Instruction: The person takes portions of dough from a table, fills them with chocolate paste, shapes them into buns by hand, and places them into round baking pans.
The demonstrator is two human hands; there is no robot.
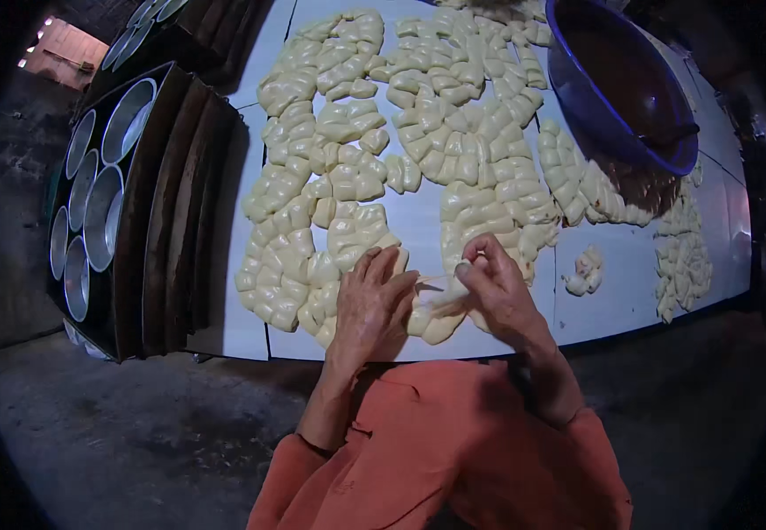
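Observation:
Pale, glossy pieces of dough [475, 159] lie packed in rows over the white table. At its near edge, my left hand [368, 305] rests back upward on the dough, fingers curled toward the right. My right hand [502, 291] is closed in a pinch, thumb against the fingers. Between the two hands a thin, whitish piece of dough [436, 294] is stretched out, with both hands gripping it. My left thumb is hidden. A rounded dough lump [438, 327] sits just below the stretched part.
A large purple basin [558, 66] with brown contents stands at the back right. More dough [685, 256] lies to the right, with a small separate lump [586, 270] nearby. At left, a dark rack [131, 291] holds several round metal tins [103, 217].

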